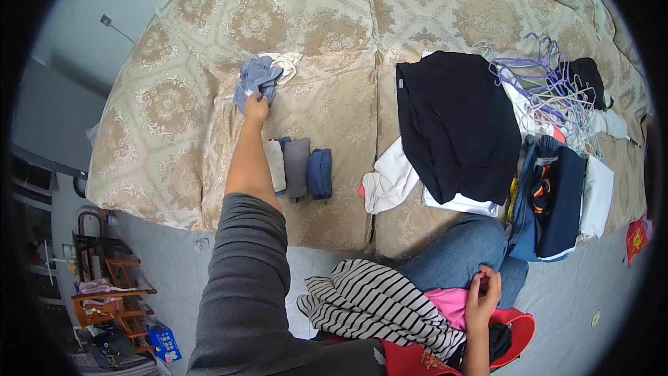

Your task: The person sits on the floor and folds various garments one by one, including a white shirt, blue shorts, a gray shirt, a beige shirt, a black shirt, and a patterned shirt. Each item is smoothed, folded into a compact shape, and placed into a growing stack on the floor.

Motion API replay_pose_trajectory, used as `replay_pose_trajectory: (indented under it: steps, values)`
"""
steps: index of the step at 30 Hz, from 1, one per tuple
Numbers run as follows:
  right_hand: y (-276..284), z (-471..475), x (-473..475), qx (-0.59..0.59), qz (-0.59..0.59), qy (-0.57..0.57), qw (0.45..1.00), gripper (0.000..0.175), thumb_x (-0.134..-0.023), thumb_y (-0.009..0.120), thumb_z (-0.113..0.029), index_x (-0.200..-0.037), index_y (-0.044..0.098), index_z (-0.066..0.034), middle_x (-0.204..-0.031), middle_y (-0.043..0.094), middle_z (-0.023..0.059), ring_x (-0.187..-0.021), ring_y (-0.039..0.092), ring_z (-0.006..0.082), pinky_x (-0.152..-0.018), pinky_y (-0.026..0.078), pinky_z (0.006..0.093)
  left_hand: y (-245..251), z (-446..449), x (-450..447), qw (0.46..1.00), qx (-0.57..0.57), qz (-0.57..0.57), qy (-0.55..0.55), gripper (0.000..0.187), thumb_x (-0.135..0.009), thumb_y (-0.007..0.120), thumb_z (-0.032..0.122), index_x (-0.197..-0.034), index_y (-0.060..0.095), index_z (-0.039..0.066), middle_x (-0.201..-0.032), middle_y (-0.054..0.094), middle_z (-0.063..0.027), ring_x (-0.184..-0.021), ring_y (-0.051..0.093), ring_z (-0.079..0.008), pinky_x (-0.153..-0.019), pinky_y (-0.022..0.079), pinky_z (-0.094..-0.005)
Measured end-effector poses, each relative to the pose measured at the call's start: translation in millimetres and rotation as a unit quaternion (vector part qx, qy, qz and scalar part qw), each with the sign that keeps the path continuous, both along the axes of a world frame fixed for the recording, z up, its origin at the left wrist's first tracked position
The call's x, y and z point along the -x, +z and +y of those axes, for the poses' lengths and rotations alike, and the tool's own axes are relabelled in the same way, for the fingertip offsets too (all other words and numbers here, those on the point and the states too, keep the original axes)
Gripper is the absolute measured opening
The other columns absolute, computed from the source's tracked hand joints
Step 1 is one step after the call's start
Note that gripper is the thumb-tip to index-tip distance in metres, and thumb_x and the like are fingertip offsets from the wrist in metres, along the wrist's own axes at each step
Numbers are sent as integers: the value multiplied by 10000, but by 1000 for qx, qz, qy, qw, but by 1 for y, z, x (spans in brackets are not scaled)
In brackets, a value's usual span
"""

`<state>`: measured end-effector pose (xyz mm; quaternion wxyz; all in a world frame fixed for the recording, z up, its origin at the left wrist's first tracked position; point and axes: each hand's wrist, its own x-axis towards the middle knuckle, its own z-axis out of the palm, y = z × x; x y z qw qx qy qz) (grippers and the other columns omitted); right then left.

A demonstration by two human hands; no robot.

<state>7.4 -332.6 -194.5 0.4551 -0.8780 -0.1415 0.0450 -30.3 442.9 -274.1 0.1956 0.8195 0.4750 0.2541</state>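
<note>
My left hand [256, 108] reaches out over the sofa, its fingers closed on a crumpled blue-grey cloth garment [255, 75]. A cream cloth [288, 67] lies against the garment's far right side. Below that hand, beside my forearm, stand folded bundles: a pale one [276, 164], a grey one [297, 167] and a blue one [319, 173]. My right hand [484, 292] hovers loosely curled over my jeans-clad leg [459, 256], with nothing visible in it. Close to it are a pink garment [450, 305] and a black-and-white striped garment [381, 297] across my lap.
A large black garment [456, 125] covers white items on the sofa [334, 224]. Tangled hangers [553, 89] lie at right, above folded jeans [527, 219] and a navy garment [561, 201]. A red bucket [524, 324] holds dark cloth. A wooden chair [99, 305] stands at left.
</note>
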Motion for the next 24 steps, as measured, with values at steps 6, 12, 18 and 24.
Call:
replay_pose_trajectory:
  steps: [6,12,18,24]
  values:
    - [14,-8,3,-1,-13,-22,1000,168,-898,609,33,-1062,633,6,-883,581,77,-736,567,149,-672,470,260,136,-141,-81,874,240,-388,-166,216,-960,674,270,-872,728,80,-729,634,53,-591,472,-38,-539,342,-206]
    - [73,35,-26,-143,-60,68,986,295,-863,674,11,-1153,621,-4,-938,601,84,-818,584,166,-750,485,272,324,-336,-49,763,305,-416,-391,218,-1004,614,233,-943,684,36,-908,676,-16,-774,608,-64,-686,478,-199]
    - [156,64,-61,-133,-304,40,942,753,-755,801,-106,-1421,455,-43,-1236,624,148,-1178,555,318,-1019,414,415,352,-452,-32,635,434,-334,-545,104,-961,652,102,-1006,664,8,-1021,673,-47,-894,632,-84,-791,518,-231]
    - [164,-10,-78,-257,4,118,959,203,-944,681,-161,-1057,672,8,-877,683,-6,-722,526,22,-631,434,215,349,-493,-47,669,385,-265,-578,231,-845,691,-68,-1056,631,7,-1083,637,-43,-946,620,-91,-851,493,-215]
